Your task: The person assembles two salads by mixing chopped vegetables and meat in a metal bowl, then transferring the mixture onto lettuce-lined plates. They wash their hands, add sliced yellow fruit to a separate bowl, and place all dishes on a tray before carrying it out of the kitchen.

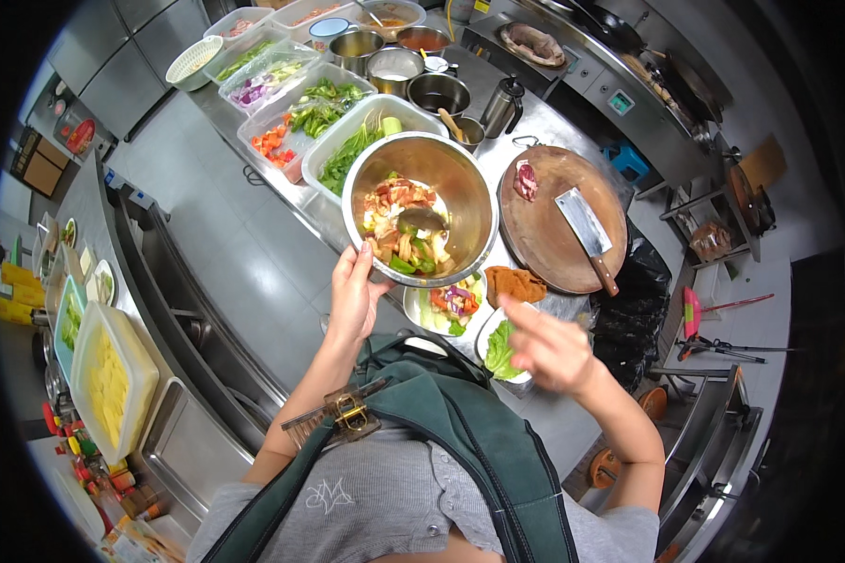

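My left hand (352,302) grips the lower left rim of a steel mixing bowl (474,202), tilted toward me. Inside lie pieces of meat, green pepper and other chopped food (407,218), with the dark bowl of a spoon or ladle (422,220) among them. Blurred by motion, my right hand (549,347) has its fingers stretched out and apart, and nothing shows in them. It is over the counter beside a white dish of lettuce (500,352). A plate of mixed cut vegetables (453,305) sits just below the bowl, and a brown cloth (514,284) lies by it.
A round wooden chopping board (540,235) holds a cleaver (584,223) and a piece of raw meat (526,180). Plastic tubs of vegetables (296,141), steel pots (438,94) and a thermal jug (503,105) stand farther back. At left, another counter carries a tub of yellow food (108,375).
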`<action>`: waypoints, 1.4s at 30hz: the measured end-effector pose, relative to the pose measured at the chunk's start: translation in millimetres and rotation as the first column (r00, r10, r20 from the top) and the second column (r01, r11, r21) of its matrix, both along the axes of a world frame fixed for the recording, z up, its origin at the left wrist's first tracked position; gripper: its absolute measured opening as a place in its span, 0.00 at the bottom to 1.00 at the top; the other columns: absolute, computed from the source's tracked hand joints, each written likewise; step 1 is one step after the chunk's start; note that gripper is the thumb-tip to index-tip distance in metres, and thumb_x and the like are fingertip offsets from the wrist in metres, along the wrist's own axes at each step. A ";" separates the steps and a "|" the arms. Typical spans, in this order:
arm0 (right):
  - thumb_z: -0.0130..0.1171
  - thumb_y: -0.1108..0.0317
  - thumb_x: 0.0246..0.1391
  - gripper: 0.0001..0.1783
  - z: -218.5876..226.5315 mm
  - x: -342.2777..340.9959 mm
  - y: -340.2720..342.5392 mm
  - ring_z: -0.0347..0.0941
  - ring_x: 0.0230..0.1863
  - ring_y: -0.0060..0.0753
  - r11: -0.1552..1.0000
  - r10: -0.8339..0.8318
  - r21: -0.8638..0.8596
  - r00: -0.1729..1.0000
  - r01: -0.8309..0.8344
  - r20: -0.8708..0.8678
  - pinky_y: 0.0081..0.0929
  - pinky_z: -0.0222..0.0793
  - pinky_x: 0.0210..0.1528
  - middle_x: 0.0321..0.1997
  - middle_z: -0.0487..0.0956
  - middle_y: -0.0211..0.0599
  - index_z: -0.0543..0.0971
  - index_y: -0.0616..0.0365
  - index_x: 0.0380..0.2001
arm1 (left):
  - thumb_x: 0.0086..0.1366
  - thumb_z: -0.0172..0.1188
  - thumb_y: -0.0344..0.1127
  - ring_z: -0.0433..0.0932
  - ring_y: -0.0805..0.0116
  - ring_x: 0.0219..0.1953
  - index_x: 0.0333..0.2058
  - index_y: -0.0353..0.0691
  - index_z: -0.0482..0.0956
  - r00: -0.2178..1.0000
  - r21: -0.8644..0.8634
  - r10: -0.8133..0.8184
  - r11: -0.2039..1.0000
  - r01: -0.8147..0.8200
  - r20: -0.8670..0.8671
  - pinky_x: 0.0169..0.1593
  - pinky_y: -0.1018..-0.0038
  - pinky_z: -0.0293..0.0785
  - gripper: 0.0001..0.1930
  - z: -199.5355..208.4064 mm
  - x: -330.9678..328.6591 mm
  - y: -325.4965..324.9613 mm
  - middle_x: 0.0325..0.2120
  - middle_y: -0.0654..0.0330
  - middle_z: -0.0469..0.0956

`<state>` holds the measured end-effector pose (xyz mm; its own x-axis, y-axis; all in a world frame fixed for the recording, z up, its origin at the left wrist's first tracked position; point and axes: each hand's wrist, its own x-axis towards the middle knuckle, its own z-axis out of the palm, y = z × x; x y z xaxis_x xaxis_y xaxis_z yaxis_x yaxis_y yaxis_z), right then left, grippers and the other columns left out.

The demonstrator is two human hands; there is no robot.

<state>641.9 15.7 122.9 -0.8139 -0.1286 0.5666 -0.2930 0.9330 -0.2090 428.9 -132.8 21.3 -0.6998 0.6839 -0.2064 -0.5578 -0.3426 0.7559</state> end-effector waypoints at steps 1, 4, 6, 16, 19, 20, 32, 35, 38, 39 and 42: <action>0.63 0.64 0.48 0.14 -0.6 -6.3 6.3 0.79 0.32 0.40 0.997 -0.071 -0.030 0.997 0.070 -0.022 0.26 0.76 0.29 0.43 0.77 0.58 0.73 0.64 0.21 | 0.71 0.42 0.39 0.72 0.65 0.50 0.48 0.35 0.66 1.000 0.008 -0.003 1.000 0.003 0.005 0.49 0.58 0.73 0.15 -1.0 -0.5 0.2 0.47 0.55 0.71; 0.64 0.69 0.43 0.09 -13.3 -36.8 17.4 0.79 0.33 0.40 0.971 -0.237 -0.033 0.970 0.236 -0.047 0.29 0.76 0.32 0.44 0.77 0.53 0.74 0.62 0.23 | 0.71 0.43 0.38 0.73 0.68 0.47 0.48 0.37 0.67 0.999 0.047 -0.033 0.998 0.032 0.014 0.48 0.60 0.73 0.14 -3.3 -0.1 -2.2 0.47 0.57 0.72; 0.62 0.68 0.47 0.09 -22.5 -56.1 15.8 0.79 0.33 0.40 0.984 -0.176 -0.025 0.984 0.175 -0.016 0.28 0.76 0.29 0.44 0.77 0.52 0.74 0.62 0.24 | 0.71 0.43 0.38 0.73 0.67 0.47 0.48 0.37 0.67 0.994 0.036 -0.109 0.993 0.108 0.026 0.47 0.60 0.74 0.14 -5.1 -1.1 -3.3 0.47 0.57 0.73; 0.60 0.62 0.49 0.14 -5.2 -30.4 50.7 0.79 0.37 0.41 0.974 0.150 0.157 0.985 -0.163 0.087 0.28 0.78 0.27 0.46 0.76 0.53 0.71 0.59 0.22 | 0.69 0.47 0.38 0.72 0.70 0.48 0.35 0.35 0.72 0.987 -0.066 -0.103 0.993 0.096 -0.120 0.41 0.68 0.77 0.12 -8.4 -36.0 -12.6 0.57 0.53 0.60; 0.56 0.68 0.54 0.10 -23.9 -42.9 43.4 0.78 0.34 0.42 0.997 -0.071 0.042 0.995 0.068 0.071 0.29 0.77 0.28 0.41 0.78 0.50 0.72 0.63 0.24 | 0.68 0.49 0.39 0.70 0.71 0.50 0.33 0.35 0.74 0.955 -0.250 -0.107 0.968 0.036 -0.277 0.35 0.73 0.77 0.12 -7.8 -30.6 -4.2 0.65 0.51 0.45; 0.55 0.69 0.55 0.10 -31.6 -45.1 29.6 0.78 0.33 0.41 0.987 -0.148 -0.039 0.978 0.155 0.145 0.29 0.76 0.28 0.39 0.79 0.49 0.73 0.64 0.24 | 0.68 0.49 0.39 0.71 0.71 0.49 0.32 0.34 0.74 0.960 -0.220 -0.070 0.975 0.010 -0.270 0.31 0.76 0.76 0.13 -7.4 -28.1 0.1 0.67 0.51 0.38; 0.58 0.64 0.53 0.13 -18.7 -16.3 46.2 0.79 0.36 0.39 0.991 -0.079 -0.105 0.996 0.082 0.032 0.27 0.77 0.32 0.39 0.78 0.50 0.74 0.63 0.23 | 0.70 0.45 0.40 0.73 0.69 0.46 0.49 0.37 0.69 0.973 -0.215 -0.220 0.956 0.199 -0.075 0.44 0.61 0.77 0.15 3.8 -26.0 5.9 0.45 0.60 0.73; 0.57 0.61 0.53 0.15 -21.2 -3.1 52.2 0.79 0.35 0.43 0.994 -0.014 0.112 0.998 0.007 0.058 0.28 0.78 0.32 0.45 0.76 0.53 0.71 0.62 0.21 | 0.70 0.43 0.39 0.76 0.68 0.45 0.49 0.32 0.67 0.950 -0.128 -0.268 0.960 0.249 -0.157 0.42 0.66 0.80 0.17 8.3 -30.5 2.0 0.46 0.54 0.73; 0.61 0.60 0.49 0.17 -27.1 -0.1 22.7 0.78 0.35 0.40 0.990 -0.079 0.117 0.995 0.072 0.055 0.24 0.78 0.27 0.47 0.75 0.55 0.69 0.60 0.19 | 0.70 0.44 0.39 0.75 0.65 0.45 0.49 0.32 0.67 0.970 -0.177 -0.225 0.962 0.206 -0.094 0.42 0.64 0.81 0.17 13.6 -27.5 2.4 0.47 0.52 0.72; 0.61 0.63 0.50 0.15 -29.2 -0.9 4.1 0.78 0.33 0.39 0.988 -0.145 0.068 0.987 0.141 0.066 0.26 0.77 0.28 0.47 0.75 0.54 0.70 0.61 0.20 | 0.70 0.44 0.39 0.75 0.65 0.45 0.49 0.32 0.67 0.977 -0.155 -0.204 0.969 0.194 -0.054 0.42 0.63 0.80 0.17 15.4 -26.0 2.3 0.47 0.52 0.72; 0.57 0.69 0.54 0.11 -26.3 -2.6 -43.8 0.78 0.29 0.40 0.922 -0.257 -0.254 0.953 0.291 0.158 0.27 0.75 0.29 0.40 0.77 0.54 0.72 0.64 0.22 | 0.70 0.44 0.39 0.75 0.63 0.45 0.48 0.32 0.67 0.994 -0.156 -0.104 0.982 0.107 0.031 0.43 0.60 0.80 0.16 18.0 -19.4 3.4 0.46 0.53 0.72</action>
<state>639.3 -28.1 96.6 -0.8589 0.2542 0.4446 0.0090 0.8755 -0.4831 409.5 -129.5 39.4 -0.6192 0.7116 -0.3320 -0.6022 -0.1590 0.7824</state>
